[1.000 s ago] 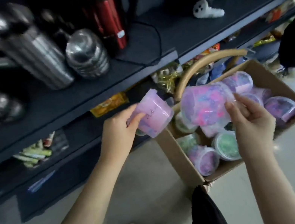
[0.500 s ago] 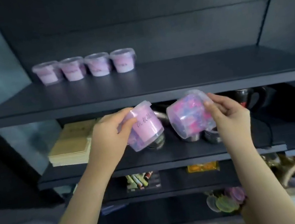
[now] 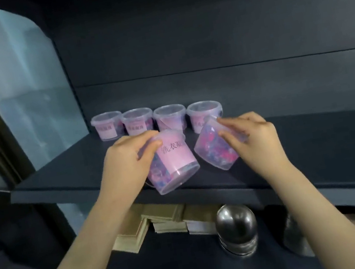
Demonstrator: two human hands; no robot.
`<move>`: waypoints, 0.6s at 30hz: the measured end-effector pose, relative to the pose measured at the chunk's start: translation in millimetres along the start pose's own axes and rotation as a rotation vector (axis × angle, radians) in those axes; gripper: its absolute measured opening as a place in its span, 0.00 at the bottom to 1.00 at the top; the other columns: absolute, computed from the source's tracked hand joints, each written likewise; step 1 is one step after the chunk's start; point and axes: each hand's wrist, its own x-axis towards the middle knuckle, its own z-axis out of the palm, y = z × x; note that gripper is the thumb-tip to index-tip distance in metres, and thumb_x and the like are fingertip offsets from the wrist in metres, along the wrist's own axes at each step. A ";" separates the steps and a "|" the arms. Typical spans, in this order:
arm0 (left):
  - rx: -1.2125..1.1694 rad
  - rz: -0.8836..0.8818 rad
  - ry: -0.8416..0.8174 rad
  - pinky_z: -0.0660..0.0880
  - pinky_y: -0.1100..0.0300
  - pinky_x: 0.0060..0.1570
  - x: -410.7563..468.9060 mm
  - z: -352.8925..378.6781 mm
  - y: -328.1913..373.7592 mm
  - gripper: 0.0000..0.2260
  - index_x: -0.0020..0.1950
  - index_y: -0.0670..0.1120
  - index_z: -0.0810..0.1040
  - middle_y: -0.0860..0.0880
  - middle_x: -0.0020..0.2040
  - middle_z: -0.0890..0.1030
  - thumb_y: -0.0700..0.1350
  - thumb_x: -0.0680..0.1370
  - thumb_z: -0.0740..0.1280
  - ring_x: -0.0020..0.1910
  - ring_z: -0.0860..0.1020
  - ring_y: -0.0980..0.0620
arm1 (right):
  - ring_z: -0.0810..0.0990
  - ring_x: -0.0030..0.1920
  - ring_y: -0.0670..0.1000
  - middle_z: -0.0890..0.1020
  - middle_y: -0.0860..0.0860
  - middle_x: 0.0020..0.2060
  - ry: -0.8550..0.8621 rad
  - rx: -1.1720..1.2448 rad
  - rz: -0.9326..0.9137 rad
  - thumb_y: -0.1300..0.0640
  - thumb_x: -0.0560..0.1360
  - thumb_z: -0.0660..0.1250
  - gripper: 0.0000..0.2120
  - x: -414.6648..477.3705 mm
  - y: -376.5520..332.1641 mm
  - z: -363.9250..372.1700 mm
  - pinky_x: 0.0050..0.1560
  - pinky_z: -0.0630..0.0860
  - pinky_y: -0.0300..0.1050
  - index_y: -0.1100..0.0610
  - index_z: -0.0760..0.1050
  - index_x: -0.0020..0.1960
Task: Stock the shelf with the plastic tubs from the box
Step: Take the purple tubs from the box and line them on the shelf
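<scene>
Head view looks at a dark shelf (image 3: 72, 176) with both hands raised over its front part, each holding one clear plastic tub. The left hand (image 3: 127, 164) grips a pink-labelled tub (image 3: 174, 161) from the side, fingers curled round the rim and thumb on the wall; this tub is tilted, its base toward the camera and hanging over the shelf's front edge. The right hand (image 3: 256, 141) pinches a second tub (image 3: 212, 149) near its lid, fingers wrapped over the top; it leans the other way and shows pink and blue contents through the wall. The two held tubs sit just beside each other, apart by a narrow gap. Whether either base touches the shelf I cannot tell. At the back of the same shelf four lidded tubs (image 3: 138, 122) stand upright in a row, side by side; the second tub's lid appears to sit right against the rightmost one. On the shelf below lie tan paper stacks (image 3: 163, 222) beside a domed metal vessel (image 3: 236, 226); a glass panel (image 3: 21, 90) stands at the left.
</scene>
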 end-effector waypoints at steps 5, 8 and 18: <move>0.107 -0.013 -0.065 0.73 0.60 0.46 33.0 13.4 -32.0 0.12 0.58 0.51 0.82 0.49 0.48 0.82 0.49 0.75 0.70 0.46 0.78 0.52 | 0.79 0.44 0.53 0.79 0.53 0.45 -0.129 -0.008 -0.113 0.54 0.70 0.75 0.16 38.3 14.0 36.2 0.51 0.73 0.40 0.50 0.82 0.57; 0.172 -0.049 -0.079 0.75 0.54 0.49 40.0 18.8 -55.8 0.13 0.59 0.50 0.82 0.45 0.49 0.82 0.49 0.75 0.69 0.48 0.79 0.47 | 0.79 0.50 0.55 0.80 0.55 0.49 -0.262 -0.040 -0.140 0.51 0.68 0.76 0.19 48.7 9.6 60.3 0.54 0.72 0.41 0.48 0.81 0.59; 0.055 0.082 -0.339 0.73 0.52 0.59 62.8 23.5 -152.2 0.17 0.58 0.53 0.79 0.54 0.59 0.80 0.50 0.70 0.74 0.59 0.75 0.54 | 0.70 0.65 0.39 0.74 0.39 0.60 -0.475 0.136 0.024 0.50 0.71 0.74 0.18 73.1 9.9 98.3 0.60 0.57 0.19 0.50 0.78 0.60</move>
